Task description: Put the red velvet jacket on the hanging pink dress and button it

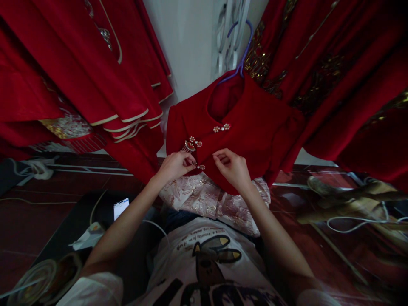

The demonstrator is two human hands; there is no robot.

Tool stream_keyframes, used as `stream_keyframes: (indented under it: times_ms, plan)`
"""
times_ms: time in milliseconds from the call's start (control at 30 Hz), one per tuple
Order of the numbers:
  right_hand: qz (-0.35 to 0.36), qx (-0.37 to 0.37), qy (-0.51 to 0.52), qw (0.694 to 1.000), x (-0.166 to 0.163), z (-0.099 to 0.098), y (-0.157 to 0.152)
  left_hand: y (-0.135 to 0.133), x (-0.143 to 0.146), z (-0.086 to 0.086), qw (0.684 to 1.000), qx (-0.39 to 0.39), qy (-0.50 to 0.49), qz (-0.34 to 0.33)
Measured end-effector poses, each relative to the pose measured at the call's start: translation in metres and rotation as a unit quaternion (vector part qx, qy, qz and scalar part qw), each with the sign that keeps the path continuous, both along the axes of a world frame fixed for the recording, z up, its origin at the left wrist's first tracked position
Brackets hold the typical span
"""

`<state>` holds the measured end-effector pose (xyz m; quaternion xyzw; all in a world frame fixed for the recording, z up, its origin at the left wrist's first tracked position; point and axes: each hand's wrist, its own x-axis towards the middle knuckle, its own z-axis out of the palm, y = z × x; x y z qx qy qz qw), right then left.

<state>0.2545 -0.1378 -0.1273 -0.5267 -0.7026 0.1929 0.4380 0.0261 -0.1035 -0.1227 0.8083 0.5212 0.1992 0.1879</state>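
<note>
In front of me a red garment point(255, 112) hangs from a purple hanger point(242, 59), its lower part over a pale pink patterned cloth point(204, 189). Pearl-and-flower fasteners point(222, 128) decorate its front, along with a fan-shaped ornament point(190, 146). My left hand point(178, 163) is closed in a pinch at the garment's edge, beside the lowest flower fastener point(199, 167). To its right, my right hand point(234, 168) is closed, thumb against fingertips, just over the red cloth. Anything between those fingertips is too small to make out.
Red garments point(134, 85) with pale trim hang at left; more with gold decoration point(334, 76) hang at right. A lit phone point(121, 208) lies on a dark surface by my left forearm, near a clear round container point(36, 276). Clutter with a white cord point(347, 225) lies right.
</note>
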Motion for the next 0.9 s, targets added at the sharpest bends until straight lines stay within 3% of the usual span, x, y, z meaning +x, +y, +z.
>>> stream_keyframes:
  times_ms: [167,300,500,733,900]
  plan:
    - [0.047,-0.103,-0.072,0.991,-0.01,-0.031,0.007,0.0,0.012,-0.02,0.999,0.018,0.039,-0.023]
    - [0.045,-0.088,-0.059,0.993,-0.016,-0.046,0.013,0.005,0.014,-0.031,0.999,0.035,0.006,-0.037]
    - [0.06,-0.076,0.014,0.995,-0.018,-0.051,0.017,0.011,0.012,-0.042,0.997,-0.005,-0.043,-0.056]
    - [0.053,-0.081,0.077,0.992,-0.024,-0.059,0.02,0.007,0.012,-0.041,0.998,0.004,-0.055,-0.042]
    - [0.075,-0.112,0.09,0.987,-0.015,-0.053,0.022,0.005,0.016,-0.029,0.996,0.009,-0.079,-0.034]
